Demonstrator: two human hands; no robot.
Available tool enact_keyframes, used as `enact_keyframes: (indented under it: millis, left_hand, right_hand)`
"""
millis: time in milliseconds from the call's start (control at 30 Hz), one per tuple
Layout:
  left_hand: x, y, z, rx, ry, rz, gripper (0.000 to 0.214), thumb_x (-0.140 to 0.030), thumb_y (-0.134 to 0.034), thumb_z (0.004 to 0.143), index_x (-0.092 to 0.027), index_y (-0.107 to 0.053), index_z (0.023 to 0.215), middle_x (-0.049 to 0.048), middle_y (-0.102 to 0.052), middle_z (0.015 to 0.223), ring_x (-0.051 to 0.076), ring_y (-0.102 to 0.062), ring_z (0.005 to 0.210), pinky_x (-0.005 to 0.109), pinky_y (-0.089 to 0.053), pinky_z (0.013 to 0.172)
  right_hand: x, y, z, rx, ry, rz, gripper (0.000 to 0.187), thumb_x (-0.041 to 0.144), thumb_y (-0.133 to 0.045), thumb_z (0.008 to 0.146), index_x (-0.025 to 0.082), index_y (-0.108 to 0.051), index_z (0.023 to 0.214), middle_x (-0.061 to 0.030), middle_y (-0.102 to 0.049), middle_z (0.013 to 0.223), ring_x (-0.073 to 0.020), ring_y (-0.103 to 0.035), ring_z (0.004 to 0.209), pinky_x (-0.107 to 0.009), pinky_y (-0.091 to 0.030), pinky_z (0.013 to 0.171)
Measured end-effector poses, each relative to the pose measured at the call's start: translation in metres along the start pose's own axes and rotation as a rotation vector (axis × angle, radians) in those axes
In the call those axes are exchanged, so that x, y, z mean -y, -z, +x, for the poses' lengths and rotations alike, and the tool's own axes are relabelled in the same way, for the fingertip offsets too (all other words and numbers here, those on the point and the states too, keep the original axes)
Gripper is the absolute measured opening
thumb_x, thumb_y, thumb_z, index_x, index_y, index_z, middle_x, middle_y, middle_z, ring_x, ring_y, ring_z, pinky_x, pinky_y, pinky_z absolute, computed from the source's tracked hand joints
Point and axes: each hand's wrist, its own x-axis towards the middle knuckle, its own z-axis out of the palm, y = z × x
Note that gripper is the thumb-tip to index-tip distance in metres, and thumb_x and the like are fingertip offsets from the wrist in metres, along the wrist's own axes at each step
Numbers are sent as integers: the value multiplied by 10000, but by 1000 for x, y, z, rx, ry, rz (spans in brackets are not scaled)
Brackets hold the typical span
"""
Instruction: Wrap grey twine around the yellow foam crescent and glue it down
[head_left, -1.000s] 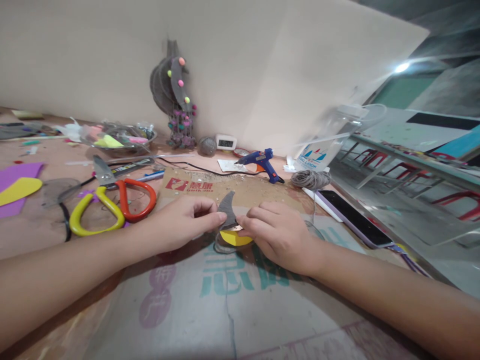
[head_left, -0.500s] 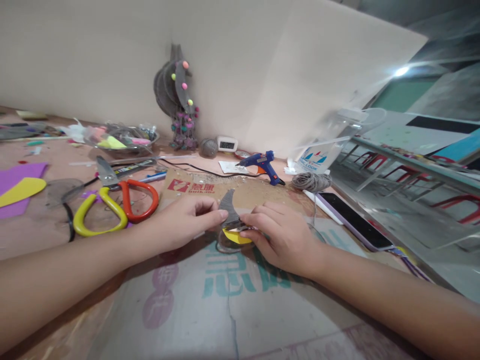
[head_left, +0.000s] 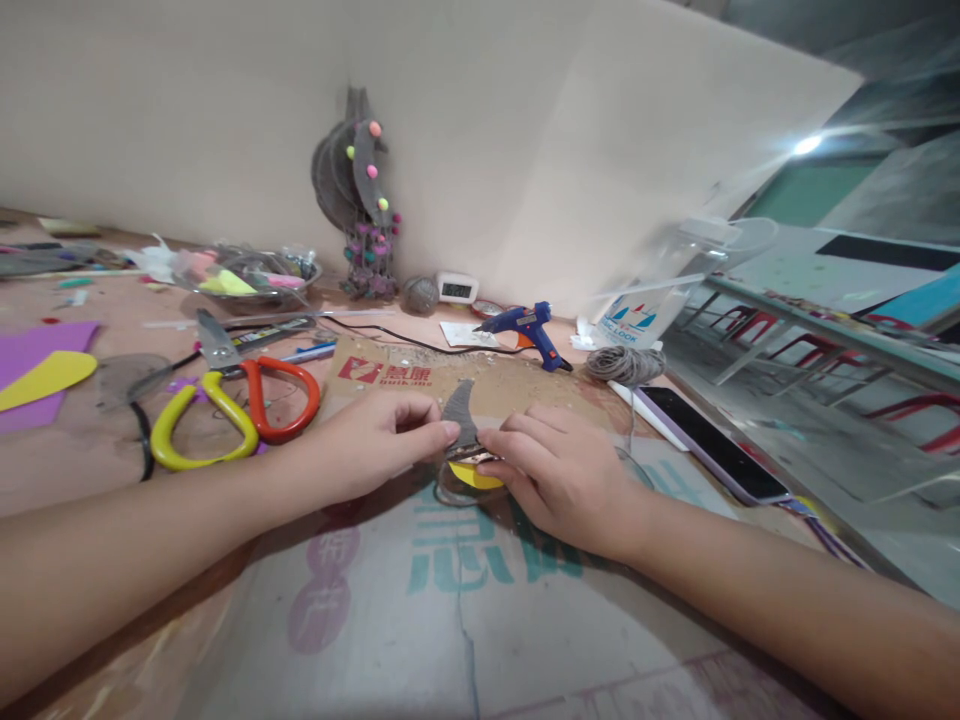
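A curved, pointed piece wrapped in grey yarn (head_left: 460, 408) is held upright between both hands, low over the cardboard sheet (head_left: 360, 600). My left hand (head_left: 397, 430) pinches its left edge between thumb and fingers. From the other side, my right hand (head_left: 562, 470) grips its lower end with thumb and forefinger. Under the wrapped part a yellow face (head_left: 475, 476) shows at the bottom. A loop of grey yarn (head_left: 450, 497) lies beneath the piece. The right fingers partly hide the lower end.
Scissors (head_left: 289, 400) with yellow and red handles lie left. A blue glue gun (head_left: 529, 325) rests behind the hands, its black cord running left. At right are a yarn skein (head_left: 626, 364), a phone (head_left: 712, 445) and a plastic jug (head_left: 645, 305). A bowl of scraps (head_left: 247, 285) stands back left.
Both hands keep their hold on the wrapped piece, with only slight finger movement. The whole view has shifted a little; the things on the table stay where they were.
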Motion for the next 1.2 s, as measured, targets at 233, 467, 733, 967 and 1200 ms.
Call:
enact_keyframes:
  millis: [233,467,733,967,1200]
  left_hand:
    - [0,-1,1,1,-16,-18,360,-458,-422,839,-175,-457,620,-51,-381,591,94,-353,552,230,-265,505]
    - [1,-1,1,-4,-9,-4,380,-494,-412,833,-180,-454,624,-51,-372,588,97,-355,539,229,-249,488]
    - [-3,0,0,-28,-4,-72,363,-476,-425,827,-178,-465,624,-38,-430,610,114,-408,578,234,-300,527]
    - [-2,-1,-1,-74,-22,-122,341,-458,-447,830,-171,-490,650,-42,-463,611,102,-423,571,218,-324,532]
    - [-3,-2,0,-20,-10,-105,307,-475,-531,769,-174,-566,718,-26,-525,652,122,-476,612,220,-345,529]
  right_hand:
    - [-1,1,0,-8,31,-17,168,214,-442,886,146,-594,908,-23,-596,702,-133,-457,636,-263,-329,580]
    - [-2,0,-1,-10,49,-19,169,190,-437,885,144,-595,922,-22,-601,712,-130,-477,641,-260,-331,579]
    - [-2,4,-5,-95,-171,202,289,352,-558,815,149,-545,1020,-36,-609,772,-147,-528,671,-265,-381,618]
    - [-17,-3,-6,-2,-294,265,211,131,-561,708,175,-638,900,-6,-567,627,-136,-476,599,-245,-322,565]
    - [-19,-9,-6,-1,-390,408,117,104,-525,738,161,-625,756,-7,-565,628,-117,-490,602,-221,-322,552]
